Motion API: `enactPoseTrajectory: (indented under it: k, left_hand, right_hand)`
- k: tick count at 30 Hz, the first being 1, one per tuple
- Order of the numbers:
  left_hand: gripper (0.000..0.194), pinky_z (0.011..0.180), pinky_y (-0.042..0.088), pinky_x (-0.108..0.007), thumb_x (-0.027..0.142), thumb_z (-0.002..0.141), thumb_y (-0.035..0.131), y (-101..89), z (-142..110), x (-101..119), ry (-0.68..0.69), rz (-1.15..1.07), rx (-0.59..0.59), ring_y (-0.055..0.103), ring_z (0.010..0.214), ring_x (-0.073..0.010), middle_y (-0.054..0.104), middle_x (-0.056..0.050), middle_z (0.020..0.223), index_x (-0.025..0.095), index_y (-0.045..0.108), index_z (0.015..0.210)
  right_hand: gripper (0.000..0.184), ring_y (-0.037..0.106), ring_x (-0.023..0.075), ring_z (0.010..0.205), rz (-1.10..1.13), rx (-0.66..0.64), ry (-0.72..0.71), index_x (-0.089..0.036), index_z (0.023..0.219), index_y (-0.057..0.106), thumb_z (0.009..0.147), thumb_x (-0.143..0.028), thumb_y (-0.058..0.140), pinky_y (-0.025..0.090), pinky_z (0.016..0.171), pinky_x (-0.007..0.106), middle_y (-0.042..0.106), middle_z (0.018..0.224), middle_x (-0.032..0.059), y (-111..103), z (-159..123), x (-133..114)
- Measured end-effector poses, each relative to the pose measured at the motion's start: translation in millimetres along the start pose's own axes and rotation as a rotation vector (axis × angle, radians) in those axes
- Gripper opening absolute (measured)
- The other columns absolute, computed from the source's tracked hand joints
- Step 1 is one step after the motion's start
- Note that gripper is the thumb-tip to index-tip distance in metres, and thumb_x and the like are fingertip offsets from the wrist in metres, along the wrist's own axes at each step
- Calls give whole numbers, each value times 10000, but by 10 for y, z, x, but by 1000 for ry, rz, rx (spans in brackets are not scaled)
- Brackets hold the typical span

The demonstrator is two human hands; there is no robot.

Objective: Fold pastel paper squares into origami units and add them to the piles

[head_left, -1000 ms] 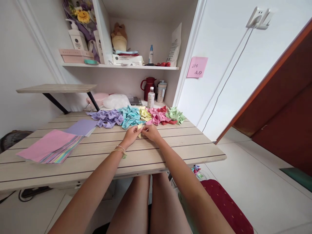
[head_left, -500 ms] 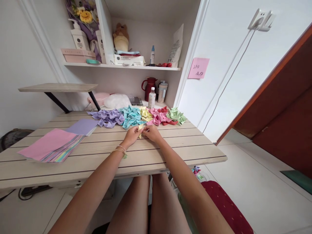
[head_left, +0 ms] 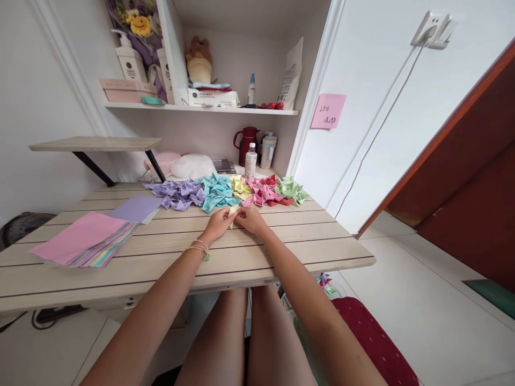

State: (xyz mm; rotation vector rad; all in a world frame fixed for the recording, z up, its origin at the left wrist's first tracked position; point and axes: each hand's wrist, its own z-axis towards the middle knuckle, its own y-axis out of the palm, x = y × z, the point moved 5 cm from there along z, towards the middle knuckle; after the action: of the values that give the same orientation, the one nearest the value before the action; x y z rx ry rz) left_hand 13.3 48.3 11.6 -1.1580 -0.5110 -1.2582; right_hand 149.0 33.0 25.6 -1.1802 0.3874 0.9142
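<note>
Over the middle of the wooden table point(head_left: 281, 246), my left hand point(head_left: 218, 224) and my right hand point(head_left: 250, 219) meet, both pinching a small yellow folded paper piece point(head_left: 232, 210). Each hand's fingers are closed on it. Just beyond the hands lies a row of folded paper pieces sorted by colour: purple point(head_left: 177, 193), blue point(head_left: 217, 193), yellow point(head_left: 240, 187), pink and red point(head_left: 263, 192), green point(head_left: 292, 190). A beaded bracelet sits on my left wrist.
A stack of coloured paper sheets point(head_left: 86, 238) with pink on top lies at the table's left, a purple sheet point(head_left: 137, 208) behind it. A red jug point(head_left: 244, 143), a bottle point(head_left: 250, 161) and shelves with items stand at the back. A red cushion point(head_left: 374, 343) is at the lower right.
</note>
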Motion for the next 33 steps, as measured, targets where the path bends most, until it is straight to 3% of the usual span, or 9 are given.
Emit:
enactPoseTrajectory:
  k: [33]
  left_hand:
    - [249, 620, 427, -262, 406, 832, 518, 17, -47, 153, 41, 233, -46, 557, 677, -169, 627, -27, 707, 179, 582, 755]
  right_hand:
    - [86, 455, 112, 581, -160, -43, 3, -154, 704, 584, 775, -202, 575, 292, 549, 226, 588, 651, 1, -26, -10, -63]
